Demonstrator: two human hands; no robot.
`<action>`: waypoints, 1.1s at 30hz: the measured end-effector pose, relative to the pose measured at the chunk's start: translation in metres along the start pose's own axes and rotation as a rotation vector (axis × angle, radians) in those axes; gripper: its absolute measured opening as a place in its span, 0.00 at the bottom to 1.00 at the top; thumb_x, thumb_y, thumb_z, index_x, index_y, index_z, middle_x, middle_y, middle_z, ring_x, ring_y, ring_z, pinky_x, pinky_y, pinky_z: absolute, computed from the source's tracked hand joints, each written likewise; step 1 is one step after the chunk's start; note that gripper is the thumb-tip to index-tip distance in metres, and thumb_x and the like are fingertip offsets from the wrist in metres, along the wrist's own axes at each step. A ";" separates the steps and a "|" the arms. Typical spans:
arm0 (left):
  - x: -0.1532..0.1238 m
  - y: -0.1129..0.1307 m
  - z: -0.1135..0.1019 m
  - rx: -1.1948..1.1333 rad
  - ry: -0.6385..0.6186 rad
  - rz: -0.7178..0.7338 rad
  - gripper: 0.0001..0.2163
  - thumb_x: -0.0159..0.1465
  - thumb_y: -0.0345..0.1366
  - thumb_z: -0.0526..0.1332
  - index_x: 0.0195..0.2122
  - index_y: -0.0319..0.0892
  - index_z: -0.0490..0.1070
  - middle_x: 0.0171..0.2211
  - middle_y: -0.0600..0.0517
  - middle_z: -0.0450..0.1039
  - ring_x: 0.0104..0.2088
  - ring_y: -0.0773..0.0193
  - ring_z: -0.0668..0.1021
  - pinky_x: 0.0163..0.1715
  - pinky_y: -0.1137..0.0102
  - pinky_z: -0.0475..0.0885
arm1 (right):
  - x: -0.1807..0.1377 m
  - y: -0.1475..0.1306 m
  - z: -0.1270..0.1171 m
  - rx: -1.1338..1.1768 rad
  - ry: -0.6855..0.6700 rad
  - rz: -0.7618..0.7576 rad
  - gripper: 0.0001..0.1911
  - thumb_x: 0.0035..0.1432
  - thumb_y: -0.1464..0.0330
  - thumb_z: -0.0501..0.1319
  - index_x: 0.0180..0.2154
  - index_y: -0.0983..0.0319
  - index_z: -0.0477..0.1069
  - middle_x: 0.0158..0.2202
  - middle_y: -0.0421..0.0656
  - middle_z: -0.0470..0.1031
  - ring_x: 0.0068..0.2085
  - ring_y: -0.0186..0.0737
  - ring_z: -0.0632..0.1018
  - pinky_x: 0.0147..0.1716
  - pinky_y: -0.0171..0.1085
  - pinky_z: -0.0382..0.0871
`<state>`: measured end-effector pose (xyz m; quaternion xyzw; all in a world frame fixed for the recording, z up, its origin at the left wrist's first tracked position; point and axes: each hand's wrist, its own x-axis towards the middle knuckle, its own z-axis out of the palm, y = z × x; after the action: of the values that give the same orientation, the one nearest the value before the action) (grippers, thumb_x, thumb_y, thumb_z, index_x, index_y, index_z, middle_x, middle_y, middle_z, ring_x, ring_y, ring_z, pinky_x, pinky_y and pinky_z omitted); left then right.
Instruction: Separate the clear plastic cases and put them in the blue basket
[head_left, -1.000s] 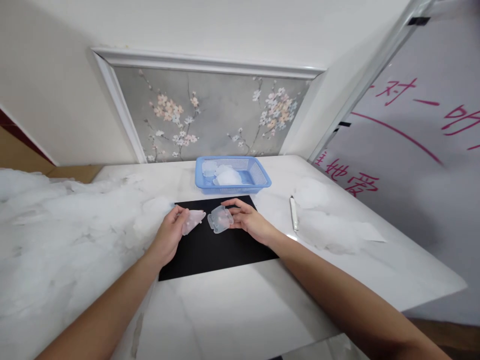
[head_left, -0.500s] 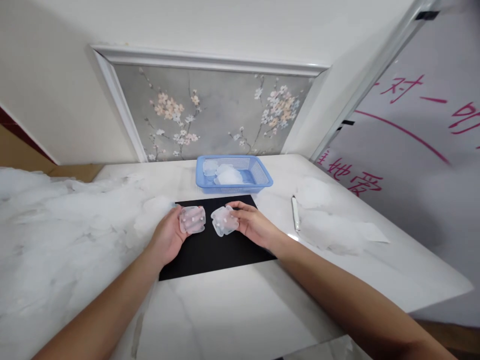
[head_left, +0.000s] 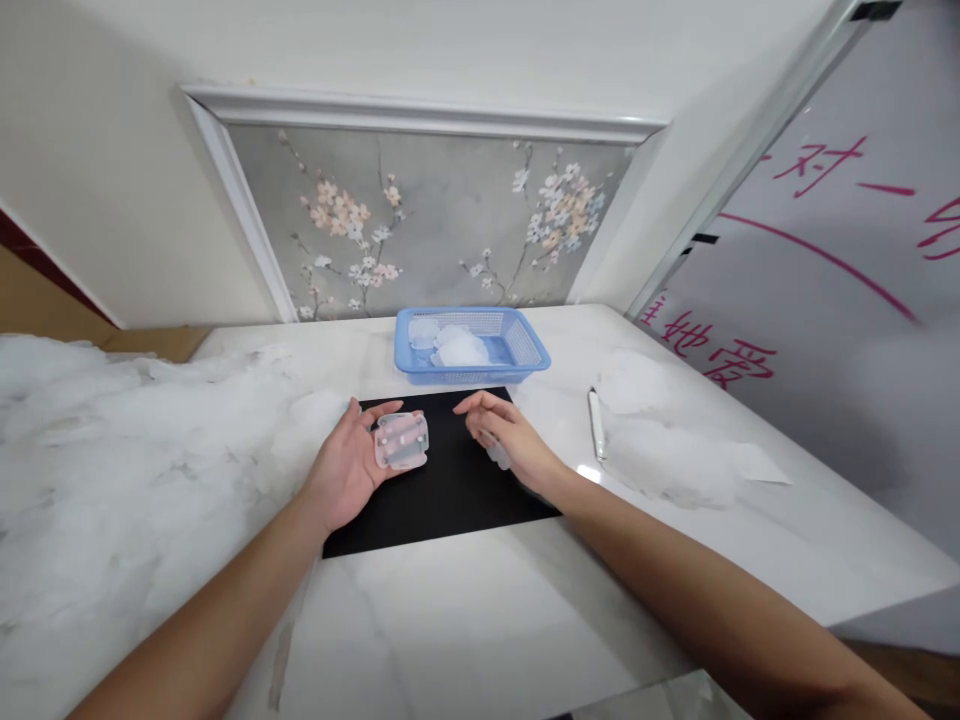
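My left hand (head_left: 346, 465) lies palm up over the left end of a black mat (head_left: 450, 495). A square clear plastic piece (head_left: 402, 441) with small studs rests on its fingers, held by the thumb. My right hand (head_left: 510, 440) hovers over the mat's right part, fingers loosely curled and pointing left. A second clear plastic piece (head_left: 496, 456) shows only as a sliver under its palm. A small gap separates the two hands.
A blue mesh basket (head_left: 529, 352) with more clear pieces stands just behind the mat. A white pen (head_left: 596, 425) lies to the right, beside white fluffy material (head_left: 660, 455). More fluffy material (head_left: 112, 450) covers the table's left side. A whiteboard (head_left: 825, 300) leans at the right.
Both hands turned their pieces over. My left hand opened flat with its piece lying studs up. My right hand lowered and tipped its piece under the palm.
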<state>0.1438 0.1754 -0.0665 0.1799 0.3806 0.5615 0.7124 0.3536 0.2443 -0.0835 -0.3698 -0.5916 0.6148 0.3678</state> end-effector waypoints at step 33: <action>0.003 0.019 -0.038 2.204 0.262 0.551 0.08 0.62 0.40 0.59 0.41 0.46 0.74 0.44 0.44 0.75 0.43 0.46 0.73 0.38 0.60 0.63 | 0.002 -0.004 0.002 0.310 -0.125 0.380 0.10 0.50 0.70 0.65 0.37 0.64 0.74 0.34 0.45 0.75 0.28 0.35 0.76 0.17 0.29 0.67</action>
<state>0.1030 0.1778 -0.0796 0.7244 0.6850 0.0739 -0.0255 0.3513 0.2456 -0.0797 -0.3750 -0.4318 0.7778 0.2605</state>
